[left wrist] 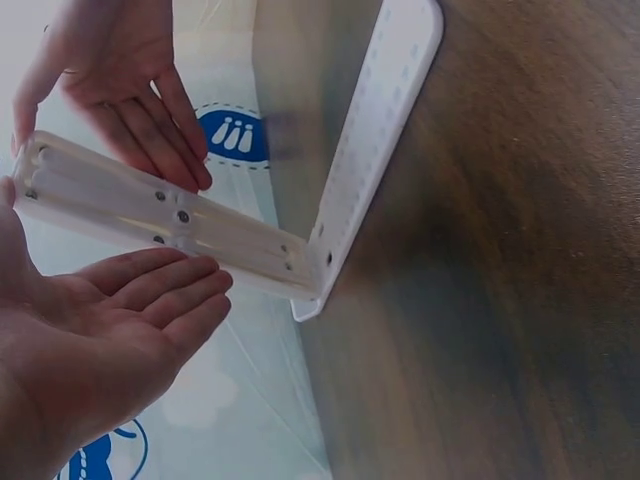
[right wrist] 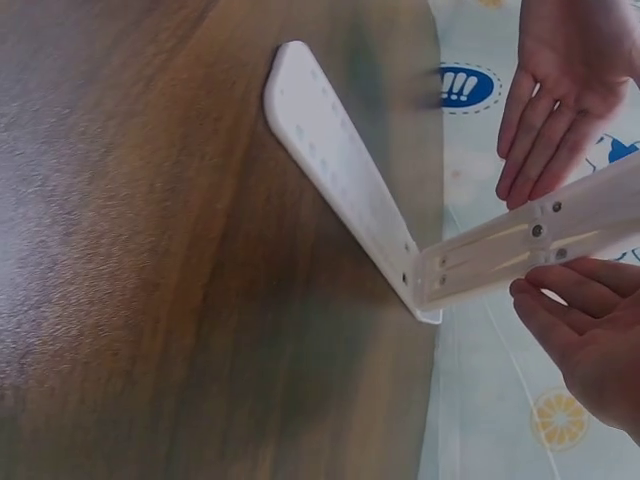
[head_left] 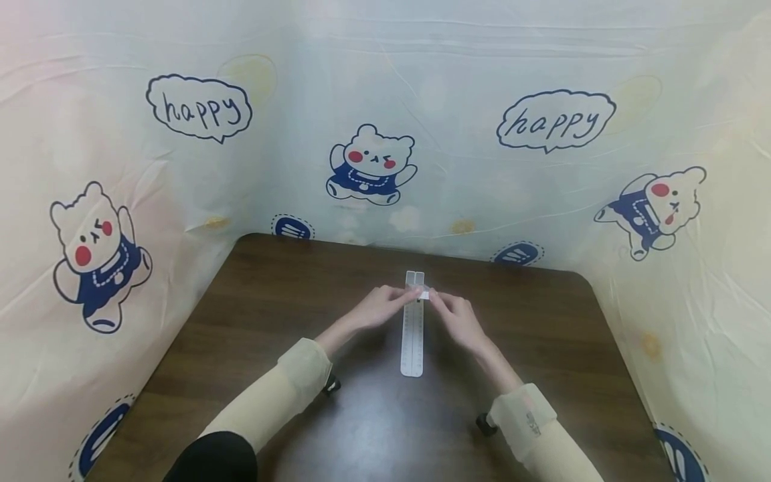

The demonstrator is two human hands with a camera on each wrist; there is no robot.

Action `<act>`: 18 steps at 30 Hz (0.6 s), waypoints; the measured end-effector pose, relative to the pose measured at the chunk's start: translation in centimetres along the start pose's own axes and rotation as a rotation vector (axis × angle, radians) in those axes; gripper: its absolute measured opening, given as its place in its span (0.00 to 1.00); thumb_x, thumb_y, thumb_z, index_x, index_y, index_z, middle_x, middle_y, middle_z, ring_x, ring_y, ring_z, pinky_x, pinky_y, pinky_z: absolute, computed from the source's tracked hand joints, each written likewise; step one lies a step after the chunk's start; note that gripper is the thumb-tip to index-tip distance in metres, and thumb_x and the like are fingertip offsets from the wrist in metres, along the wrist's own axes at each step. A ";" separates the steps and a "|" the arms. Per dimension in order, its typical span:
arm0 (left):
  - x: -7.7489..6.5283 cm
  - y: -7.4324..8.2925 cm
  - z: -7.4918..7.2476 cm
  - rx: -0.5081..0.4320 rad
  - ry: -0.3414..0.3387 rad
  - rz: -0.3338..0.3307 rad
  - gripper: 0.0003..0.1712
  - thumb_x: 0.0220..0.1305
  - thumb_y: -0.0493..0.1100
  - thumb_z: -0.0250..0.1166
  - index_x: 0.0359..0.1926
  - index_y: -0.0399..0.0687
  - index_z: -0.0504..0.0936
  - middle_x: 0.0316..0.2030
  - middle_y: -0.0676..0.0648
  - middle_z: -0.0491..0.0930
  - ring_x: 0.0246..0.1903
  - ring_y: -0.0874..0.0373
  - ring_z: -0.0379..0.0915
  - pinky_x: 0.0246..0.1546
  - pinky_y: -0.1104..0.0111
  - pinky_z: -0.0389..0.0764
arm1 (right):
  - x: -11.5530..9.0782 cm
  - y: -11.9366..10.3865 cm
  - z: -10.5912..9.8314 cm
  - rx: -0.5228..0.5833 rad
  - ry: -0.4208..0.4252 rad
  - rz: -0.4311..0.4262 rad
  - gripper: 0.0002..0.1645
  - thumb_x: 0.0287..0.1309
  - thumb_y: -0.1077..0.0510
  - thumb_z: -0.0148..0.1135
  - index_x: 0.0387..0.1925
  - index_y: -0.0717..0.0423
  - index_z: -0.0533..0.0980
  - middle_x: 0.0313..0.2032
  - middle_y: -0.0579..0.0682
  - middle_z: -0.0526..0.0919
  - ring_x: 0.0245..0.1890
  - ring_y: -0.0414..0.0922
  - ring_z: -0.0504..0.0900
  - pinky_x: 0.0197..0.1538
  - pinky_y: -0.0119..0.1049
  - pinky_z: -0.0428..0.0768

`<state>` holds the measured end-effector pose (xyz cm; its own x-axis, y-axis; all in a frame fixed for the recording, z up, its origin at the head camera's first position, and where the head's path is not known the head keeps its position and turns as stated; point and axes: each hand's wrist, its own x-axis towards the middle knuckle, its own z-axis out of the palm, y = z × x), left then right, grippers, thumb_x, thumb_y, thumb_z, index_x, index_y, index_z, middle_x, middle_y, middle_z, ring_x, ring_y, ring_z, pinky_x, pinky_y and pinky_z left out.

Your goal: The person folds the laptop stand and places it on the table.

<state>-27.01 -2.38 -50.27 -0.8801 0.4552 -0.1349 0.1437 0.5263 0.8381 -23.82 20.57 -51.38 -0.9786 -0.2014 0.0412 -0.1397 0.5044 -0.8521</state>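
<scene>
A white folding stand [head_left: 412,341] is on the brown table, its long flat strip dotted with small marks. From the far end of this strip [left wrist: 362,150] a second white arm [left wrist: 110,200] slants up, with small screws along it. My left hand [head_left: 376,306] pinches the raised end of that arm from the left, thumb at its tip. Opposite, my right hand [head_left: 462,321] pinches the same end from the right. The other fingers of the left hand [left wrist: 110,330] stretch out beside the arm, as do those of the right hand [right wrist: 590,320]. Index fingertips are partly hidden.
The brown wooden table [head_left: 241,375] has rounded far corners. Pale cloth [head_left: 458,187] printed with bears and the word happy hangs around its back and sides. Dark wrist-worn devices show under both cuffs, and a black round shape [head_left: 213,458] covers part of the left sleeve.
</scene>
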 end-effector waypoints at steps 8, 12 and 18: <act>-0.2 -0.6 0.4 0.045 -0.011 0.045 0.51 0.79 0.78 0.49 0.78 0.41 0.74 0.76 0.35 0.76 0.76 0.38 0.74 0.78 0.44 0.76 | -0.5 0.7 0.4 -0.023 0.000 -0.019 0.36 0.86 0.41 0.50 0.71 0.68 0.77 0.72 0.69 0.79 0.76 0.66 0.77 0.79 0.66 0.73; -0.3 -1.2 0.6 0.072 -0.024 0.074 0.48 0.82 0.74 0.50 0.81 0.42 0.70 0.75 0.34 0.77 0.74 0.38 0.76 0.77 0.44 0.78 | -0.9 0.7 0.5 -0.039 -0.023 -0.045 0.36 0.86 0.42 0.51 0.72 0.68 0.76 0.71 0.69 0.80 0.75 0.66 0.78 0.78 0.67 0.75; -0.6 -2.2 1.0 0.068 -0.026 0.084 0.48 0.81 0.73 0.53 0.83 0.42 0.67 0.75 0.35 0.76 0.75 0.39 0.76 0.77 0.43 0.78 | -1.5 0.9 0.9 -0.036 -0.057 -0.063 0.36 0.86 0.41 0.52 0.75 0.64 0.74 0.73 0.66 0.79 0.76 0.64 0.78 0.78 0.67 0.75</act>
<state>-26.30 -3.11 -52.60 -0.8517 0.5179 -0.0803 0.2474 0.5324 0.8095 -22.37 20.58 -52.67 -0.9578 -0.2804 0.0633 -0.2067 0.5189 -0.8295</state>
